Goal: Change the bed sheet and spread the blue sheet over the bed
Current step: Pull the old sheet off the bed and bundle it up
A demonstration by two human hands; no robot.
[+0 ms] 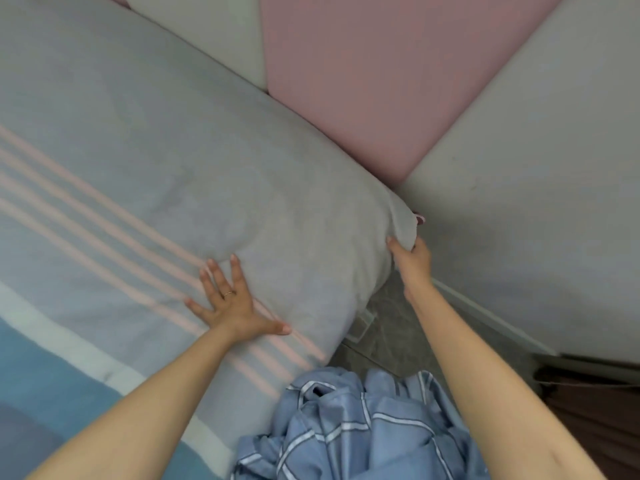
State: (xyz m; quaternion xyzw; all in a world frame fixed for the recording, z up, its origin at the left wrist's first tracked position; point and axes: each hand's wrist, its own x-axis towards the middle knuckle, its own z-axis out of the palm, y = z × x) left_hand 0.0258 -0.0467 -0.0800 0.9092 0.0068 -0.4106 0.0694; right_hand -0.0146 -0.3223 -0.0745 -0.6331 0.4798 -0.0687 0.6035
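A grey-blue sheet (pixel 166 174) with thin pink stripes and a white and blue band covers the bed. My left hand (pixel 230 301) lies flat on it with fingers spread, pressing near the bed's edge. My right hand (pixel 412 261) grips the sheet's corner at the corner of the mattress, fingers curled round the fabric. A crumpled blue sheet with white check lines (pixel 349 431) lies bunched at the bottom of the view, between my forearms.
A padded headboard with pink (pixel 381 81) and grey (pixel 214 26) panels runs along the far side. A pale wall (pixel 540 188) stands right of the bed. A narrow strip of tiled floor (pixel 384 327) lies between bed and wall.
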